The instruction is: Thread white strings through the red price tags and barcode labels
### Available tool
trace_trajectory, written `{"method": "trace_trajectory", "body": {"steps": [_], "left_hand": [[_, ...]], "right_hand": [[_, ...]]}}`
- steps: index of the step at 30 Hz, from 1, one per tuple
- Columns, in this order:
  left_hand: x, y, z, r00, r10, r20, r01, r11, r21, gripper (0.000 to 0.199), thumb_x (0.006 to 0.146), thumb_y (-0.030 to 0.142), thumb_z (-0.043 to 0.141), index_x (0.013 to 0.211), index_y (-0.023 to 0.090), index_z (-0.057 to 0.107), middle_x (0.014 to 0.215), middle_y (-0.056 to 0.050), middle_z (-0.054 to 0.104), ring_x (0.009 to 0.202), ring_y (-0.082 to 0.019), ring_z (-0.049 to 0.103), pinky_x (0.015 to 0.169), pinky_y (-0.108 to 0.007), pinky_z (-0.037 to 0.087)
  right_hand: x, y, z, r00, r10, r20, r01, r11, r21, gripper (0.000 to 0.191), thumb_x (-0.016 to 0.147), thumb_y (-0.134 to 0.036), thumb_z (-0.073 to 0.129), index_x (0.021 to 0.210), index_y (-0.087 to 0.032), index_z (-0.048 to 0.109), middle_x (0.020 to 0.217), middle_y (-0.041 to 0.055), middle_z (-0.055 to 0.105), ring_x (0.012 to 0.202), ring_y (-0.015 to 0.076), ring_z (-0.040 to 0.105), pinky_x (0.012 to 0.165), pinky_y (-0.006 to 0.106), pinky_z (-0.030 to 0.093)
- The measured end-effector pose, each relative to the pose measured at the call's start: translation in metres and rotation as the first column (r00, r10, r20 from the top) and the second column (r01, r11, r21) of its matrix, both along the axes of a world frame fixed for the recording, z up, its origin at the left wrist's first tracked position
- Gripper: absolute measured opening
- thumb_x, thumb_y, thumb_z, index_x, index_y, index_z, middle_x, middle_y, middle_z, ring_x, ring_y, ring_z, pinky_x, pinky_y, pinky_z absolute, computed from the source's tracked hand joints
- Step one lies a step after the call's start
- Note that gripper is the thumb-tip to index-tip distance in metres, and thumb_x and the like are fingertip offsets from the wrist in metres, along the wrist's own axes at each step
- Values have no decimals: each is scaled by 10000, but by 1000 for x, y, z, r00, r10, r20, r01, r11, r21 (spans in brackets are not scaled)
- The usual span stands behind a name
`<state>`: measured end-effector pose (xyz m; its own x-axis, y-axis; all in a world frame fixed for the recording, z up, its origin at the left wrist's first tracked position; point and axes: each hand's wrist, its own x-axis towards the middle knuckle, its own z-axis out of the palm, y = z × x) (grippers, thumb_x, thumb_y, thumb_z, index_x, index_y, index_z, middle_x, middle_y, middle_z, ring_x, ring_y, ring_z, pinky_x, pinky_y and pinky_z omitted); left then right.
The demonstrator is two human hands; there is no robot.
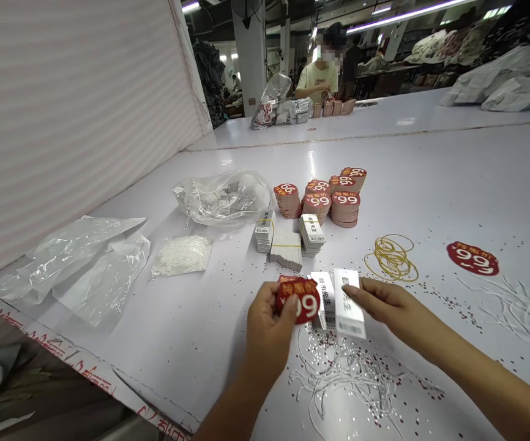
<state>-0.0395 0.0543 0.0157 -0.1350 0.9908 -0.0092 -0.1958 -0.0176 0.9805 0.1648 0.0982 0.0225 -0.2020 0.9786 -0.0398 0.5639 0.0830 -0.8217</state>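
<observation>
My left hand point(272, 331) is closed on a round red price tag point(302, 300) printed with a white 99, its thumb on the tag's face. Between the fingers of my right hand point(379, 300) is a white rectangular hang tag point(349, 304) with black characters and a barcode. Just behind the two held tags lies a stack of similar white tags point(324, 293), partly covered by them. Below my hands a loose tangle of white strings point(347, 386) spreads over the table among small red and silver specks.
Stacks of red tags point(345, 211) and banded white tags point(286, 250) stand beyond my hands. Yellow rubber bands point(391, 257), a single red tag point(472, 258) and more white strings point(522, 312) lie right. Clear plastic bags point(223, 199) are left. A person point(319, 76) works at the far side.
</observation>
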Motion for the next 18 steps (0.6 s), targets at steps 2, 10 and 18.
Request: {"method": "trace_trajectory", "body": {"steps": [2,10,18], "left_hand": [[10,-12,-1,987,-111,118,118,991,-61,232,865,351,701,958,150,632,922,-89,734,825,-191,693,785,-353,573],[35,-38,-8,866,-342,365,435,876,-210,385,782,449,776,960,122,681,893,-102,732,831,-210,666,839,-385,502],[39,-39,-22,924,-298,238,356,899,-256,338,789,411,743,947,125,658,838,-62,672,772,-182,603,812,-372,485]], "right_hand": [[2,-25,8,996,63,-63,-66,997,-44,557,930,-723,436,647,-248,503,566,-38,435,522,146,445,502,270,434],[40,-102,-46,1000,-13,-25,10,994,-111,508,936,-678,490,1263,-345,692,1247,73,716,995,289,722,902,397,601],[51,-102,-36,987,-105,121,99,994,55,414,1016,-565,407,1351,-357,533,1000,47,719,987,260,712,947,353,573]]}}
